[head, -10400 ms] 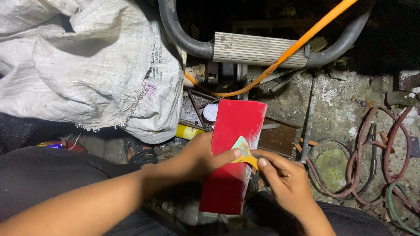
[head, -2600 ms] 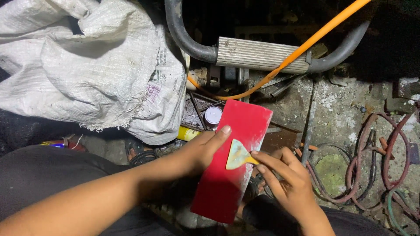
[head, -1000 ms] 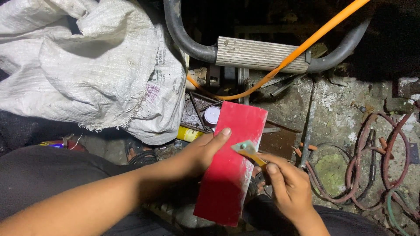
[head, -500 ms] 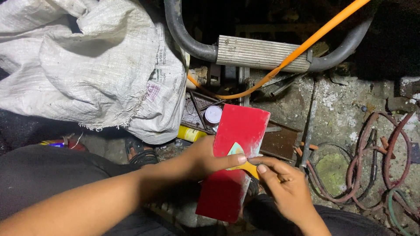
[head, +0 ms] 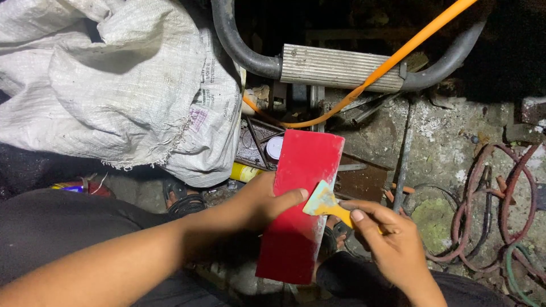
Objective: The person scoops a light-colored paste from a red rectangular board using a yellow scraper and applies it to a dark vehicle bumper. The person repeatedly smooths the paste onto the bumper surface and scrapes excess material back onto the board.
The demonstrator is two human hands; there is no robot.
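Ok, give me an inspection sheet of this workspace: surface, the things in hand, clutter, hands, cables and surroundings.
Surface: rough, stained concrete ground, patchy and dirty.
Things in hand: red flat panel, tilted lengthwise; yellow-handled scraper with its blade lying on the panel's right edge.
Clutter: white woven sack at left; small round tin and yellow tube behind the panel.
Hands: left hand steadies the panel from its left side; right hand grips the scraper handle.
Cables: orange hose running diagonally; reddish coiled wires at right.
Surroundings: ribbed metal footrest on a dark curved pipe; sandalled foot below the sack.
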